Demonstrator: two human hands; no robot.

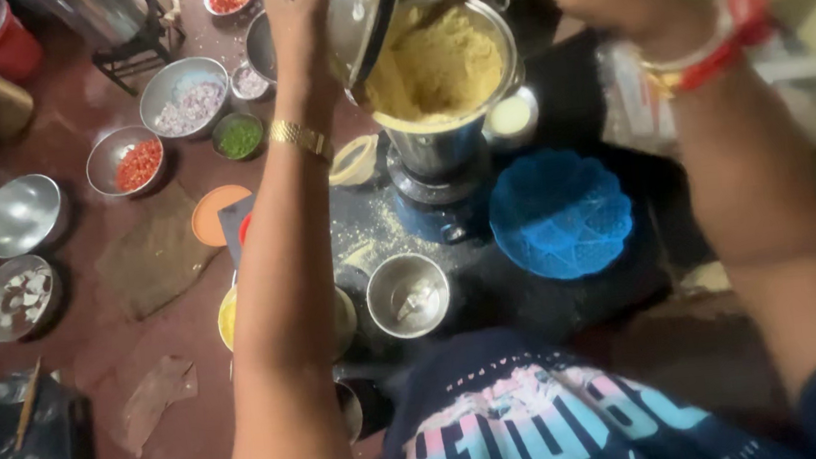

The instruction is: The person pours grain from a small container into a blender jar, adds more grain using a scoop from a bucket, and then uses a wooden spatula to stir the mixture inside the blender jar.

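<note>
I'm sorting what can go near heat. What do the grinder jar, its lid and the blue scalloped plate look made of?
Grinder jar: probably stainless steel, shiny grey with bright reflections on its wall.
Lid, held by the left hand: likely the same polished metal, mirror-like sheen.
Blue plate: looks like moulded plastic, an even matte blue with a pressed leaf pattern and no metallic glint.

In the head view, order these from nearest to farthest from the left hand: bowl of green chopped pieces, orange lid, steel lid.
1. steel lid: held in the left hand.
2. bowl of green chopped pieces: lower left of the hand.
3. orange lid: further down, on the floor.
</note>
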